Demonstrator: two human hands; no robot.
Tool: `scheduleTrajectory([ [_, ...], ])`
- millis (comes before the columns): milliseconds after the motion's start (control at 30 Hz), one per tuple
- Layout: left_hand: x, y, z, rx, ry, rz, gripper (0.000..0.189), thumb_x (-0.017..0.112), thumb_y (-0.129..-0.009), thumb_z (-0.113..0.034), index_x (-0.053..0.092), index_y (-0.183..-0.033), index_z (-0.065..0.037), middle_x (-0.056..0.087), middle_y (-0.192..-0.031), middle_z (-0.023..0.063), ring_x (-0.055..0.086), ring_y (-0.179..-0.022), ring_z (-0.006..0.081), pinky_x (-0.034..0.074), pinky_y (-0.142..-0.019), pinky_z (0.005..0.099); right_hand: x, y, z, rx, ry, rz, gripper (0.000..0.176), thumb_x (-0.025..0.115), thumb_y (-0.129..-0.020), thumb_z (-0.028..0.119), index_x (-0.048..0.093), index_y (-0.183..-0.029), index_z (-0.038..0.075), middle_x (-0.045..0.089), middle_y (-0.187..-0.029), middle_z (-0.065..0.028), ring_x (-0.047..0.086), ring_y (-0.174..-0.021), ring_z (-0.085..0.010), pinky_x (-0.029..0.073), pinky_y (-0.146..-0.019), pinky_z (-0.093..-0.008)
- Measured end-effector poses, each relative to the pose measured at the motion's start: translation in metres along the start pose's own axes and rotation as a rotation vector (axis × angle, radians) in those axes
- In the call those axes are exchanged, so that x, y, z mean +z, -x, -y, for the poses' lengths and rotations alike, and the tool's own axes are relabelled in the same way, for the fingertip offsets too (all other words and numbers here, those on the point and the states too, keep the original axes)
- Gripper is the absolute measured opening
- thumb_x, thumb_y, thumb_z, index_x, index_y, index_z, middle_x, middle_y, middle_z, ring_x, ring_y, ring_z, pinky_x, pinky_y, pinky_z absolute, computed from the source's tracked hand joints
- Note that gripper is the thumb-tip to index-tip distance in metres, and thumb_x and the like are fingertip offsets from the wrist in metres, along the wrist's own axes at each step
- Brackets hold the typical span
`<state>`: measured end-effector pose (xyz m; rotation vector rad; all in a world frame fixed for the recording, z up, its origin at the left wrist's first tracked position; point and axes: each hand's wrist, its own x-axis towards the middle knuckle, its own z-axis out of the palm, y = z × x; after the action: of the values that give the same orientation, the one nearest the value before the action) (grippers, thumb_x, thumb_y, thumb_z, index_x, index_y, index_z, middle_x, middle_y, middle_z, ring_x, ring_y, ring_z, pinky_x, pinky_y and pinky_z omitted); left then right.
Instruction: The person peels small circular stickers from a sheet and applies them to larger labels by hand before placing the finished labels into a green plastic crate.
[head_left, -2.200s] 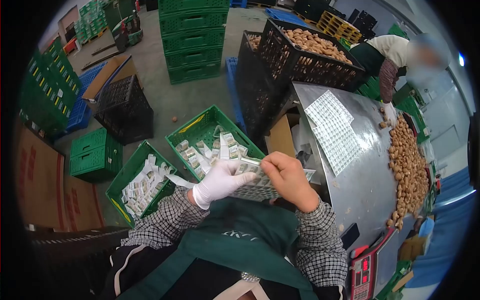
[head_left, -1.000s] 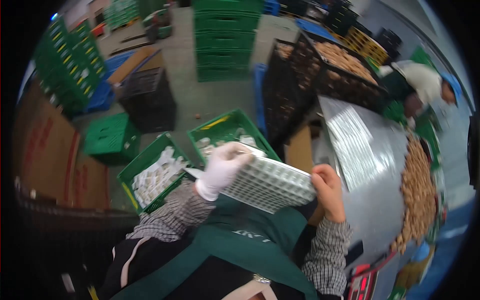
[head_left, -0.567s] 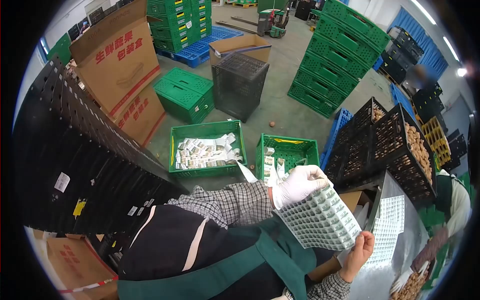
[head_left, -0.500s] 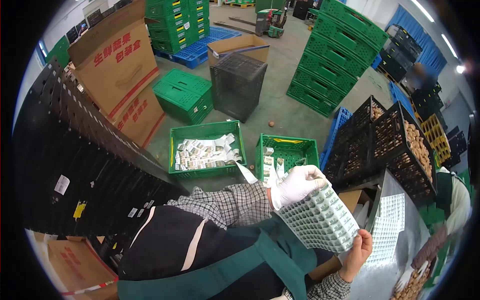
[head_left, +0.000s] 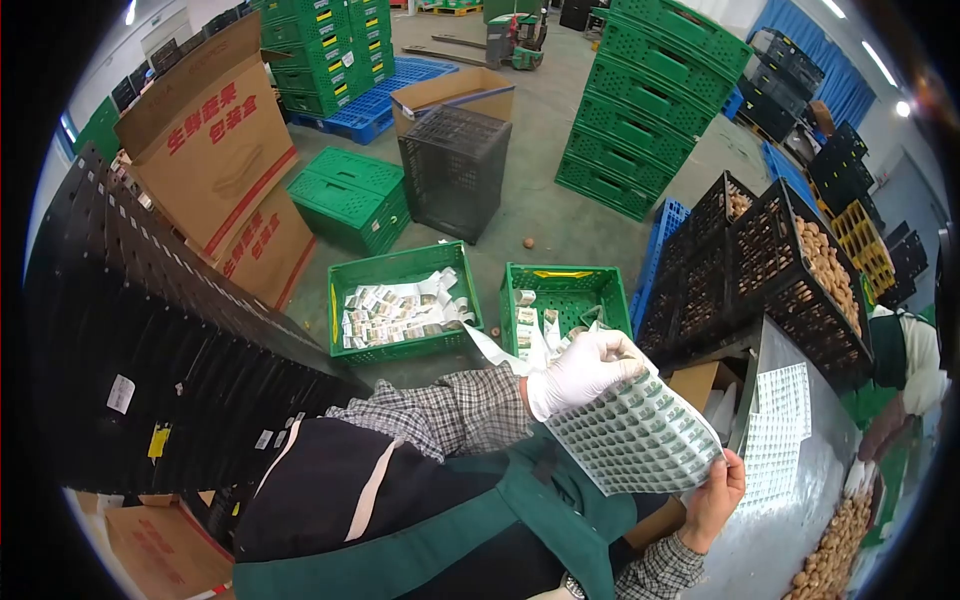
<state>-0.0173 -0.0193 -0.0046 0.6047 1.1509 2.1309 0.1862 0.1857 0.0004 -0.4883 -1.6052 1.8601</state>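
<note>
White sticker sheet (head_left: 640, 437) gridded with small green labels.
White glove (head_left: 583, 370) at its 10 o'clock; black-and-white checked sleeve (head_left: 450, 410); dark green apron (head_left: 490, 535); green crates (head_left: 395, 266) at 11 o'clock; brown cardboard (head_left: 215, 135) with red lettering.

- Left hand (head_left: 585, 368), in a thin white glove: raised before the chest, fingers curled and pinched closed.
- Left forearm (head_left: 450, 410), grey checked sleeve: lies across the body, wrist bent.
- Right hand (head_left: 718, 492), bare: lower and to the right, thumb and fingers pinched.
- Right forearm (head_left: 645, 572), checked cuff: angled upward.
</note>
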Motion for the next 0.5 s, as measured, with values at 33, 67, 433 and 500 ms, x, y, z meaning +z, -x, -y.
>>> scheduleTrajectory([
  [33,-0.001,0.0,0.001,-0.021,-0.016,0.0,0.011,0.06,-0.085,-0.008,0.061,-0.092,0.0,0.064,-0.088,0.0067,0.06,-0.08,0.0115,0.048,-0.073,0.0252,0.001,-0.001,-0.001,-0.009,-0.051,-0.029,0.014,0.058,-0.086,0.007,0.055,-0.097,-0.002,0.06,-0.09,-0.0077,0.057,-0.082,-0.0131,0.046,-0.077,-0.025],
  [67,-0.001,0.001,0.001,-0.043,-0.032,0.0,0.012,0.06,-0.085,-0.009,0.061,-0.092,0.0,0.064,-0.088,0.0065,0.06,-0.08,0.0112,0.048,-0.072,0.0249,0.002,-0.001,-0.001,-0.017,-0.102,-0.057,0.012,0.058,-0.087,0.007,0.056,-0.095,-0.001,0.06,-0.088,-0.007,0.057,-0.081,-0.0128,0.046,-0.077,-0.0249],
  [433,0.005,0.007,-0.006,-0.012,0.044,0.037,0.011,0.06,-0.084,-0.008,0.062,-0.091,0.001,0.066,-0.088,0.0078,0.06,-0.077,0.0103,0.048,-0.071,0.024,0.009,-0.009,-0.01,-0.077,-0.041,-0.094,0.011,0.056,-0.089,0.014,0.053,-0.089,0.003,0.055,-0.08,-0.0023,0.051,-0.074,-0.0096,0.042,-0.072,-0.0234],
  [500,0.003,0.007,-0.008,-0.012,-0.003,0.084,0.013,0.061,-0.084,-0.008,0.063,-0.093,0.002,0.066,-0.089,0.0078,0.06,-0.078,0.0106,0.048,-0.072,0.0243,0.014,-0.009,-0.007,-0.082,-0.017,-0.115,0.011,0.056,-0.089,0.013,0.053,-0.089,0.003,0.055,-0.08,-0.0025,0.051,-0.075,-0.0097,0.043,-0.071,-0.0233],
])
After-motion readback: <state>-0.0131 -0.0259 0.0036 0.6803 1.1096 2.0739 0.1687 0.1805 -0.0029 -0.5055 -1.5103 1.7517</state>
